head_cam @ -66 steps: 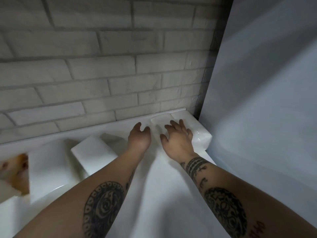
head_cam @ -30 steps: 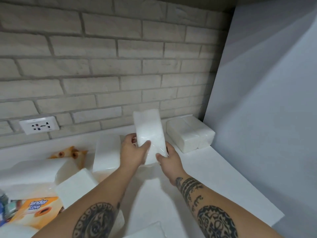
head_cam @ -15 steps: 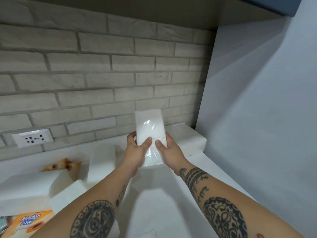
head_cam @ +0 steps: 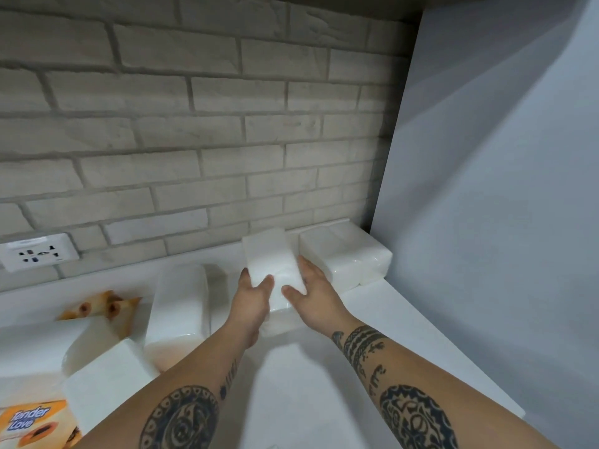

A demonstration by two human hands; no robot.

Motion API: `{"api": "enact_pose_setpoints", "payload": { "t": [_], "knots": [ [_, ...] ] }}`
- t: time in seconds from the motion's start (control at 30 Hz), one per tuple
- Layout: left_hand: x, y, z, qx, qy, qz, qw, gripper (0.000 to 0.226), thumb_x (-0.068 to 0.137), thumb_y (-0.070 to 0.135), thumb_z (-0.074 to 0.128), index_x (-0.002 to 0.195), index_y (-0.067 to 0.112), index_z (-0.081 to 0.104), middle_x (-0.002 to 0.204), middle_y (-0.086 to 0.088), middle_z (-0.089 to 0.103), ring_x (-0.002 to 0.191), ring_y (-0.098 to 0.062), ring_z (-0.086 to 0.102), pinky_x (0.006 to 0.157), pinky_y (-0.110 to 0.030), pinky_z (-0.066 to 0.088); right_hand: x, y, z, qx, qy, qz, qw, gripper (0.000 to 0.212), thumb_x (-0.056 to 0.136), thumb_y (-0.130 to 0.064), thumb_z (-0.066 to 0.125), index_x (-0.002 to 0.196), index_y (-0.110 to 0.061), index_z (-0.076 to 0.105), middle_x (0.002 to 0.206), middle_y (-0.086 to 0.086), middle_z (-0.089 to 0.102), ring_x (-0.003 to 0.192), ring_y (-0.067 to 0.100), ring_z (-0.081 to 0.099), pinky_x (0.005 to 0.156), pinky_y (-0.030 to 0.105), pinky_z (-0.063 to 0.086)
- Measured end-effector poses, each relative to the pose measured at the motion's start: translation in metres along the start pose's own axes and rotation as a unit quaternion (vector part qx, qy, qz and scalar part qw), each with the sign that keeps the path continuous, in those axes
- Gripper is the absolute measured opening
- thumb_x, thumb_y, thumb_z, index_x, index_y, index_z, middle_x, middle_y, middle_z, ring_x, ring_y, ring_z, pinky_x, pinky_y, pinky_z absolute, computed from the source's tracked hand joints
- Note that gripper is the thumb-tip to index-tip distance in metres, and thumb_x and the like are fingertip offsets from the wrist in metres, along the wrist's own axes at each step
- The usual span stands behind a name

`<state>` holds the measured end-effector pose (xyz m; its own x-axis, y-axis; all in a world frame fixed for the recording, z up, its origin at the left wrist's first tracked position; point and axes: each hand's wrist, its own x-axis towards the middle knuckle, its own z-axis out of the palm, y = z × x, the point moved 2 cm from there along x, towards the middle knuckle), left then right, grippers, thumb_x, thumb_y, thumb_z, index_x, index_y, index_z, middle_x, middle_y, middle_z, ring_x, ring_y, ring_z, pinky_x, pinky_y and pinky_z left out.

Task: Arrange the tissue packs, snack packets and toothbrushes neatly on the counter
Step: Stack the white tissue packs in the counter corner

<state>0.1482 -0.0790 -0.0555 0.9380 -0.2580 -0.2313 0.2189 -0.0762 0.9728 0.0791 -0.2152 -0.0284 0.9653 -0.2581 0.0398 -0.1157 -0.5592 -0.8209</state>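
tissue pack [head_cam: 272, 264]: just left of the corner packs [head_cam: 343, 254], close to them; whether it rests on the counter [head_cam: 389, 319] I cannot tell | left hand [head_cam: 251, 298]: my fingers and thumb grip its left edge | right hand [head_cam: 312, 290]: my fingers and thumb grip its right edge | further left of the corner packs: loose white packs [head_cam: 178, 296], orange packet [head_cam: 32, 422]

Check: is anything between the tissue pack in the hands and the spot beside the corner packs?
Nothing visible does. The left hand and right hand hold the tissue pack just left of the corner packs, with only a narrow gap between. The counter under the pack is hidden.
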Motion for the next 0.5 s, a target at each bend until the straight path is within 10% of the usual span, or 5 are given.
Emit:
{"api": "enact_pose_setpoints", "payload": {
  "t": [0.2, 0.37, 0.5],
  "knots": [
    [0.054, -0.052, 0.017, 0.023, 0.013, -0.068, 0.997, 0.097, 0.067, 0.07, 0.055, 0.154, 0.038, 0.028, 0.153, -0.001, 0.052, 0.131, -0.029, 0.058, 0.105, -0.053, 0.051, 0.004, 0.038, 0.007, -0.129, -0.112, -0.032, 0.985, 0.084, 0.093, -0.056, 0.062, 0.162, -0.031, 0.021, 0.169, -0.02, -0.006, 0.154, 0.002, 0.003, 0.122, 0.027, 0.019],
    [0.047, -0.045, 0.038, 0.062, -0.003, -0.091, 0.994, 0.075, 0.091, 0.053, 0.053, 0.156, 0.027, 0.028, 0.133, -0.009, 0.063, 0.091, -0.023, 0.064, 0.065, -0.03, 0.048, 0.018, 0.065, -0.005, -0.138, -0.14, -0.009, 0.98, 0.078, 0.097, -0.043, 0.065, 0.162, -0.031, 0.023, 0.17, -0.017, -0.004, 0.154, 0.004, 0.016, 0.12, 0.024, 0.021],
    [0.057, -0.049, 0.046, 0.067, -0.003, -0.091, 0.994, 0.064, 0.095, 0.049, 0.056, 0.153, 0.028, 0.035, 0.127, 0.001, 0.065, 0.101, -0.021, 0.067, 0.087, -0.039, 0.058, 0.03, 0.08, -0.008, -0.15, -0.152, -0.004, 0.977, 0.074, 0.099, -0.038, 0.063, 0.162, -0.03, 0.024, 0.17, -0.015, -0.002, 0.152, 0.007, 0.023, 0.12, 0.025, 0.023]
  ]
}}
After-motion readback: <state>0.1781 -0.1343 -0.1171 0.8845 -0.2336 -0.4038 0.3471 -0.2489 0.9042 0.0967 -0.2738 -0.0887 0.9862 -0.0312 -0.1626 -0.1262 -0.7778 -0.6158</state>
